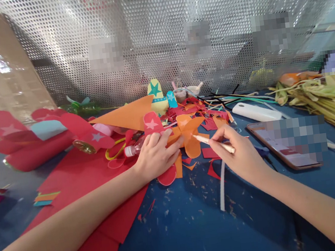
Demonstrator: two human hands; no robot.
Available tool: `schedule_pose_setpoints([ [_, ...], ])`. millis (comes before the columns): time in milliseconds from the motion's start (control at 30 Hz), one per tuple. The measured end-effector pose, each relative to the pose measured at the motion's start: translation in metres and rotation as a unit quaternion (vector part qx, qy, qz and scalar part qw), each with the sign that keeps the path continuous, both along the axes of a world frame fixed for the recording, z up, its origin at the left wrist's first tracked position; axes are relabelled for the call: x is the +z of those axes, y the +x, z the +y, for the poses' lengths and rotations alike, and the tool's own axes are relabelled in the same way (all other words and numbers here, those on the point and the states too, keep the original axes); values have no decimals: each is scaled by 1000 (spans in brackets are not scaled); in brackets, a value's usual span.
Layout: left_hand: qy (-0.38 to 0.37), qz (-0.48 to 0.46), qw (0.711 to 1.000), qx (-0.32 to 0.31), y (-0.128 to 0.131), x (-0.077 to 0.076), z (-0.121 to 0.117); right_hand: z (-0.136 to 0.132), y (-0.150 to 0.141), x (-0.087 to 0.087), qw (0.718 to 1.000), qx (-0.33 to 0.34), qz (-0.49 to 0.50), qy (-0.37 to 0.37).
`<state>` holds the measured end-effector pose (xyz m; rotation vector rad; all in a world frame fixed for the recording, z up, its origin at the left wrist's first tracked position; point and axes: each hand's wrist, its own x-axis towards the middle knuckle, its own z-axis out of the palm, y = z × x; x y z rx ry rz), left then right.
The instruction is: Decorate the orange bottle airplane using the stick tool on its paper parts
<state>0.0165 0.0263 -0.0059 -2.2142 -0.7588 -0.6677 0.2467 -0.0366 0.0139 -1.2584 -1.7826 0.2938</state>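
Note:
My right hand grips a slim white pen, its tip touching an orange paper cutout with rounded and pointed lobes. My left hand lies over the cutout's left side, fingers spread and pressing down, with the index finger stretched onto the orange paper. Under and behind that hand are a red paper piece with a pale star and a small clear bottle with a white cap, both partly hidden. Red paper sheets lie beneath my left forearm.
Paper scraps pile up behind the cutout. A red paper airplane stands at left, near a cardboard box. To the right are a phone, a white glue gun and dried husks. A perforated metal screen closes the back.

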Motion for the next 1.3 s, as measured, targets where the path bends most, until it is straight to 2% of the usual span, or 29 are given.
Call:
schedule_pose_setpoints([
  [900,-6,5,1000,10,0,1,-1,-1,-1,2,1000,-13,1,-9],
  [1300,-10,5,1000,3,0,1,-1,1,-1,0,1000,12,-5,-5],
])
